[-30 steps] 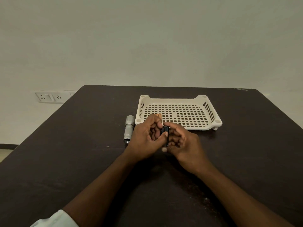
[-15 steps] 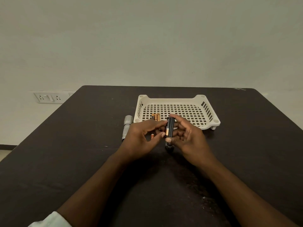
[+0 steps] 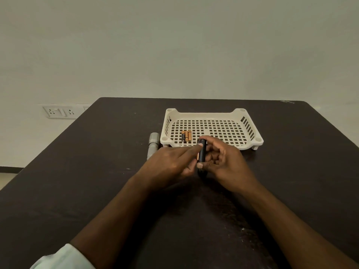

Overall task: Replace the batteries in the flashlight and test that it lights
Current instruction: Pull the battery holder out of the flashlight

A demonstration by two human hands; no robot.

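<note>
Near the tabletop's (image 3: 97, 181) middle, the right hand (image 3: 223, 162) grips a black battery holder (image 3: 202, 152) upright, the left hand (image 3: 171, 166) pinching its side. Three batteries (image 3: 186, 135) lie in the white tray's (image 3: 242, 111) front-left corner — the grey flashlight body (image 3: 153, 144) rests just beside it.

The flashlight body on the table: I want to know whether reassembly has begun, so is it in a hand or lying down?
Lying down. The silver flashlight body lies on the table, left of the tray, untouched.
</note>
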